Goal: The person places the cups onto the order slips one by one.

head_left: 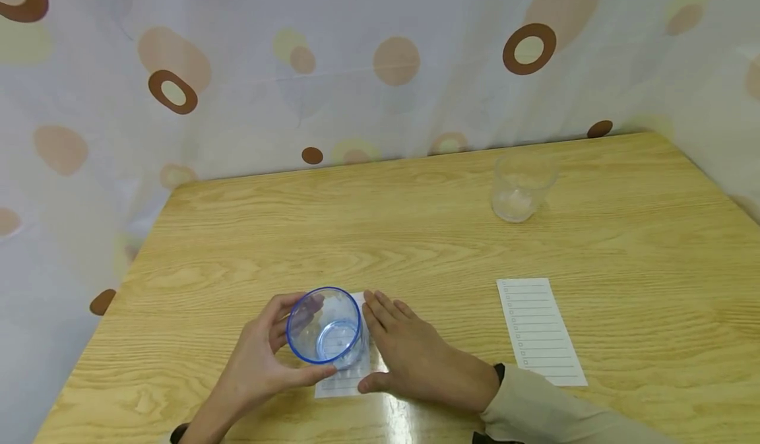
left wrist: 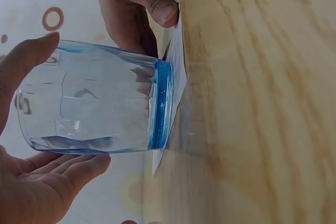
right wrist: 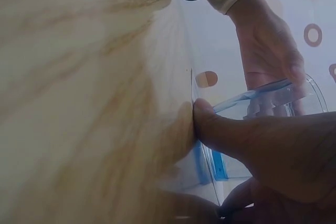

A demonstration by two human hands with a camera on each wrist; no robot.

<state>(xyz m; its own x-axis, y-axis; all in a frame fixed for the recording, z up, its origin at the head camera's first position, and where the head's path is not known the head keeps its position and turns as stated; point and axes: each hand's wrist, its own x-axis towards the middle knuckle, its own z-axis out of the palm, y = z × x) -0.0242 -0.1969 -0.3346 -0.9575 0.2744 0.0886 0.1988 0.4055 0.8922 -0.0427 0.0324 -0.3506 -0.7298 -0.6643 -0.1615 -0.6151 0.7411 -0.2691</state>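
A clear, blue-tinted drinking glass (head_left: 338,344) with a blue rim stands upright over a lined paper slip (head_left: 336,388) near the table's front. My left hand (head_left: 261,361) holds the glass from its left side, thumb near and fingers behind. In the left wrist view the blue base of the glass (left wrist: 105,98) is right at the paper (left wrist: 180,72), whose edge lifts slightly. My right hand (head_left: 415,355) lies to the right, fingers straight along the slip's right edge and thumb spread at its near corner. Most of the slip is under the glass.
A second lined slip (head_left: 541,328) with small checkboxes lies on the wooden table (head_left: 249,239), to the right near my sleeve (head_left: 552,404). Farther back right stands a clear colourless glass (head_left: 522,190). A patterned curtain (head_left: 356,121) borders the table's back and sides.
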